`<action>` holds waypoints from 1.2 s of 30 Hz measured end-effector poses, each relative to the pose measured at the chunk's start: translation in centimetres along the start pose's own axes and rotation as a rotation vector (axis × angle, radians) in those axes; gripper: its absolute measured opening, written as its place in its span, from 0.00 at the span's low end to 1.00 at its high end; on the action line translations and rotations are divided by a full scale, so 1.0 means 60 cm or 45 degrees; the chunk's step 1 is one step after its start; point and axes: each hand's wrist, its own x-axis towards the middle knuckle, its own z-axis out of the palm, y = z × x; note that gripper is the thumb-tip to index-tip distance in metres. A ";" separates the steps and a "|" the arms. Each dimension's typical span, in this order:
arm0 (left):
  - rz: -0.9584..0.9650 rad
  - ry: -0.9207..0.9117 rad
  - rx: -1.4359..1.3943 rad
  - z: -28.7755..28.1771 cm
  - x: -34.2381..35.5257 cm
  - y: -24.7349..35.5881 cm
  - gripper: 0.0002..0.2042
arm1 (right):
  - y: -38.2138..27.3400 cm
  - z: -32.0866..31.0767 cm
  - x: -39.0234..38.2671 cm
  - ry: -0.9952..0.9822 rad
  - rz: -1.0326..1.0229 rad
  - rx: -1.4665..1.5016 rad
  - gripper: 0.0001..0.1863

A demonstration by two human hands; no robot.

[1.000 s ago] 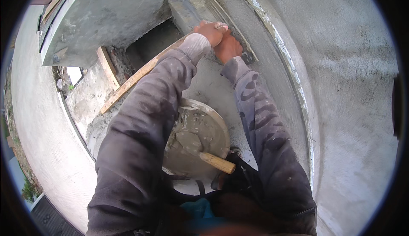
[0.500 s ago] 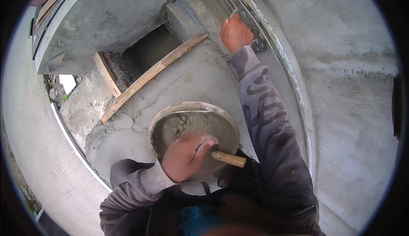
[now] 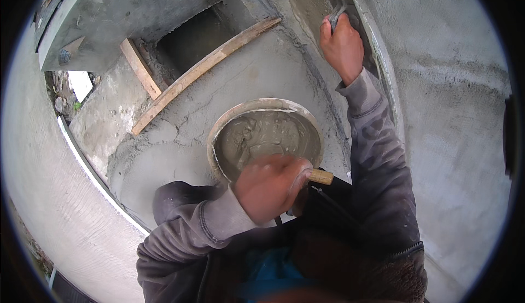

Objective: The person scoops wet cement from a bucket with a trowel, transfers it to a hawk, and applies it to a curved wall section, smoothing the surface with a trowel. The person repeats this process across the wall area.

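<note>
My left hand (image 3: 273,185) is closed round a tool with a short wooden handle (image 3: 321,177), over the near rim of a round bucket (image 3: 257,105). The tool's working end is hidden by the hand. Wet grey mortar (image 3: 262,133) fills much of the bucket, its surface lumpy and stirred. Farther out on the right, my right hand (image 3: 344,46) grips a plastering trowel by its grey, mortar-smeared handle (image 3: 338,14). It is over the narrow strip beside the right wall, with the blade mostly out of sight.
Beyond the bucket, a long wooden batten (image 3: 205,73) lies beside a dark square opening (image 3: 194,43), with a shorter wood piece (image 3: 141,68) meeting it. A plastered wall (image 3: 448,117) rises at right. A curved pale edge (image 3: 93,166) runs along the left.
My right hand has come nearer and to the right along the strip with the trowel. My left hand has shifted toward the bucket's near side with the wooden-handled tool. The whole view has shifted.
</note>
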 end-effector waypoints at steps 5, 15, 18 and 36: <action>0.034 0.011 0.035 -0.003 -0.004 0.011 0.06 | 0.087 0.184 -0.098 -0.417 0.130 -0.093 0.17; -0.023 -0.038 0.046 0.013 -0.002 0.017 0.08 | 0.096 0.282 -0.017 -0.374 0.221 0.032 0.16; -0.020 -0.027 0.056 0.013 -0.003 0.019 0.08 | 0.077 0.249 -0.006 -0.257 0.224 -0.008 0.14; 0.032 -0.121 0.030 0.020 -0.008 0.014 0.08 | 0.144 0.043 -0.056 0.060 0.260 0.011 0.17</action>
